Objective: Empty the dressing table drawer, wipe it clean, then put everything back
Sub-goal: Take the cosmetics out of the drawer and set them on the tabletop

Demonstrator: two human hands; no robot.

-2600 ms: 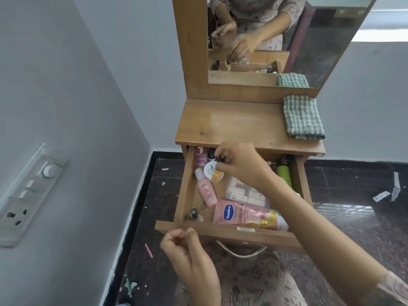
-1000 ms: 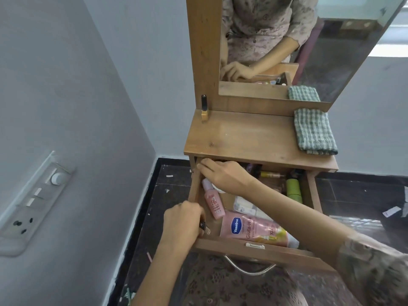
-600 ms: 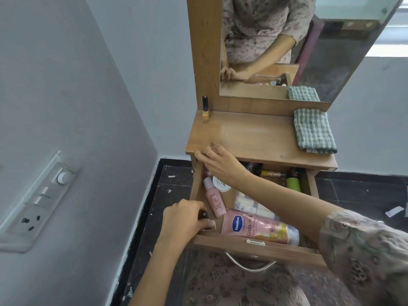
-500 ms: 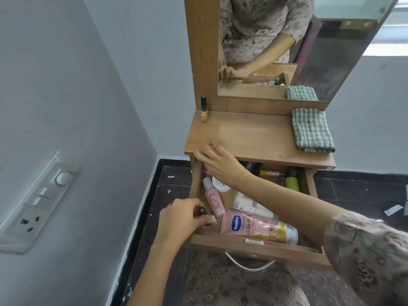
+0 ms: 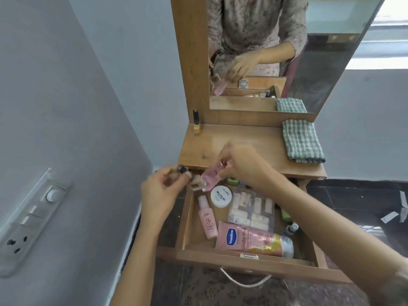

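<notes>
Head view | both hands now lifted out of drawer [image 5: 242,259], frame centre | left hand [image 5: 163,191] pinching dark-capped nail polish bottle [image 5: 195,183] | right hand [image 5: 240,166] pinching pink bottle [image 5: 210,176] | I judge emptying barely begun: Vaseline tube [image 5: 254,239] and others remain inside

Plain pale grey walls [image 5: 77,74] all round, with a white switch and socket panel [image 5: 28,219] stuck on the left one. Floor [image 5: 353,202] is dark polished stone with a few scraps of paper [image 5: 389,217] lying about. Mirror [image 5: 287,51] catches bright daylight coming in off to the right.
</notes>
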